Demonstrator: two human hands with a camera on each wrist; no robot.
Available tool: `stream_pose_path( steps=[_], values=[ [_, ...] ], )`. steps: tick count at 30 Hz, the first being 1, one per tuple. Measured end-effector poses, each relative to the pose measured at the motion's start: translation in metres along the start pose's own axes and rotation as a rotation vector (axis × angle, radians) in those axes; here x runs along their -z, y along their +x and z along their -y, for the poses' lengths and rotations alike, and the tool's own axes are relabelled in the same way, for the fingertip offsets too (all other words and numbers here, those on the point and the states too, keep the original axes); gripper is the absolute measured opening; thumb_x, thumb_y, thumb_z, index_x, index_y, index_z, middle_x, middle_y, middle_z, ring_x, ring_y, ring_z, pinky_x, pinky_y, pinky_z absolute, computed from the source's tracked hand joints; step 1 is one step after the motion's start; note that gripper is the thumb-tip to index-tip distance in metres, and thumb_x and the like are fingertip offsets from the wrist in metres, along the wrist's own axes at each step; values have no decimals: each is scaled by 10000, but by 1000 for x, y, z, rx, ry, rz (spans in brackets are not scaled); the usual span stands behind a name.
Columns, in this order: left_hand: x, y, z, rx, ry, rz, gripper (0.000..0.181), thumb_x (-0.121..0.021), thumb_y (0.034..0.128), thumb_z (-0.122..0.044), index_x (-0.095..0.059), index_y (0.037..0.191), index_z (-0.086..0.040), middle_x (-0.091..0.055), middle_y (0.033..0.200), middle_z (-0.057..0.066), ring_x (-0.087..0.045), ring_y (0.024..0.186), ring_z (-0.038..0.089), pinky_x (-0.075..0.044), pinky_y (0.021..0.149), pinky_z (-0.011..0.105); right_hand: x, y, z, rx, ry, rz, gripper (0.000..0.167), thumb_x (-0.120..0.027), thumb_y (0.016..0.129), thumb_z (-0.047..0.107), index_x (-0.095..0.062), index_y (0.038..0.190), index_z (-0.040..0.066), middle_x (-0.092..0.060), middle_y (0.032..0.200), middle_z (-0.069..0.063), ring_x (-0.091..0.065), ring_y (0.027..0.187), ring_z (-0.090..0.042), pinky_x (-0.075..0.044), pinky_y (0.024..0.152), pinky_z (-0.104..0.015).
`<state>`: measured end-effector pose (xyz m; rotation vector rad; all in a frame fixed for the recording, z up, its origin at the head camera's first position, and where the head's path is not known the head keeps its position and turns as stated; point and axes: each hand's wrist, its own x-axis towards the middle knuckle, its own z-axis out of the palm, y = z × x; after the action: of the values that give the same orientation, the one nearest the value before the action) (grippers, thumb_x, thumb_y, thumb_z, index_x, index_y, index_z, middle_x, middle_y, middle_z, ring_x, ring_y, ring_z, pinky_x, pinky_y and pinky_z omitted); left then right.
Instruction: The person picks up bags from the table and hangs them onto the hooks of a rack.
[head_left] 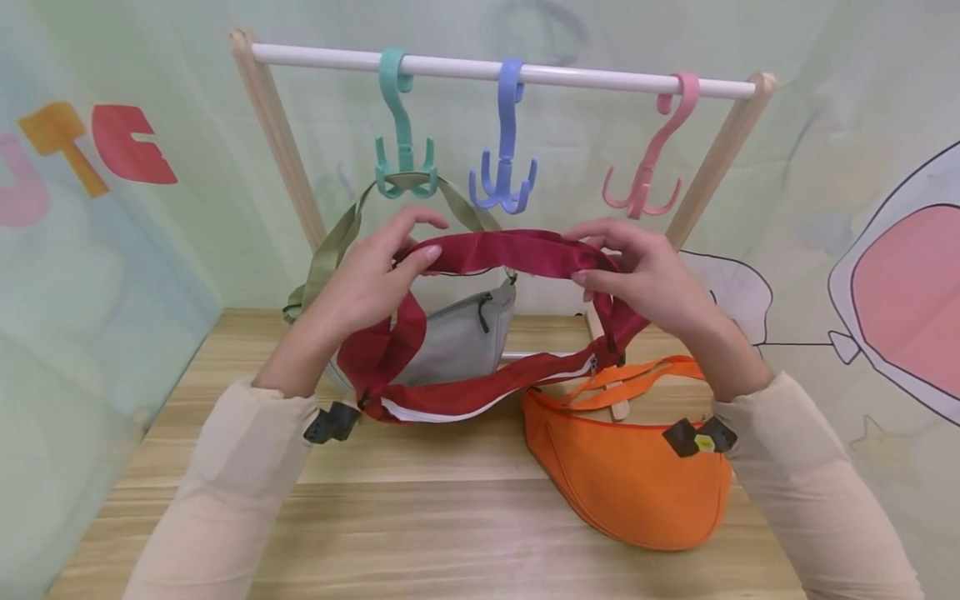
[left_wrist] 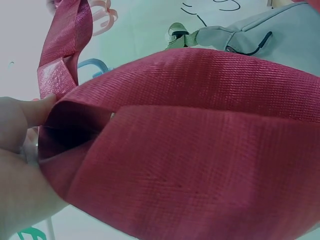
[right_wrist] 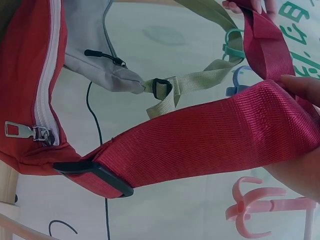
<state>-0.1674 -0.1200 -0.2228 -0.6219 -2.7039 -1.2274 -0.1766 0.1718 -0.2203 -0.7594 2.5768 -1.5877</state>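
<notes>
Between both hands stretches the magenta-red strap (head_left: 502,252) of a red waist bag (head_left: 468,398), whose body with a white zipper hangs below, above the table. My left hand (head_left: 371,275) pinches the strap's left end between thumb and fingers. Toward the other end, my right hand (head_left: 645,265) grips the strap the same way, thumb in front. A black slider buckle (right_wrist: 95,175) joins strap and bag in the right wrist view. Beyond the strap, a grey bag (head_left: 457,337) hangs by its olive strap from a green hook (head_left: 405,154).
A white rod (head_left: 450,64) on wooden posts carries the green hook, a blue hook (head_left: 506,167) and a pink hook (head_left: 652,158). An orange waist bag (head_left: 637,483) lies on the wooden table (head_left: 420,525) at the right. Behind hangs a printed backdrop (head_left: 825,150).
</notes>
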Motion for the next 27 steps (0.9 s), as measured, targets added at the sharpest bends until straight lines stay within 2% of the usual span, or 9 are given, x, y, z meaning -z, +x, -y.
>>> stream_pose_path(
  steps=[10,15,22,27],
  values=[
    [1,2,-6,29,-19,2,345,-489,946,-171,-413,1282,-175,-596,1063,111,-578,909,232,-454,776,415,2,1,4,4,26,-1,371,-645,846,84,-563,1205,127,-588,890,-120,-594,643,-249,-502,527,-325],
    [2,3,-9,23,-20,-5,350,-493,943,-164,-408,1283,-164,-592,1067,116,-585,910,241,-469,794,412,3,2,7,13,33,-5,373,-645,845,77,-565,1206,127,-588,903,-119,-593,645,-232,-499,525,-324],
    [3,5,-11,13,-1,-22,334,-490,946,-167,-412,1271,-158,-604,987,111,-585,870,224,-461,773,394,6,4,9,-3,7,-21,378,-651,845,101,-566,1210,147,-584,885,-125,-593,649,-233,-505,538,-336],
    [3,7,-12,17,-5,-24,334,-494,943,-162,-409,1266,-152,-601,1031,120,-594,906,244,-472,800,415,7,6,11,-16,11,-26,385,-652,843,100,-563,1215,149,-571,907,-130,-595,656,-231,-507,558,-332]
  ],
)
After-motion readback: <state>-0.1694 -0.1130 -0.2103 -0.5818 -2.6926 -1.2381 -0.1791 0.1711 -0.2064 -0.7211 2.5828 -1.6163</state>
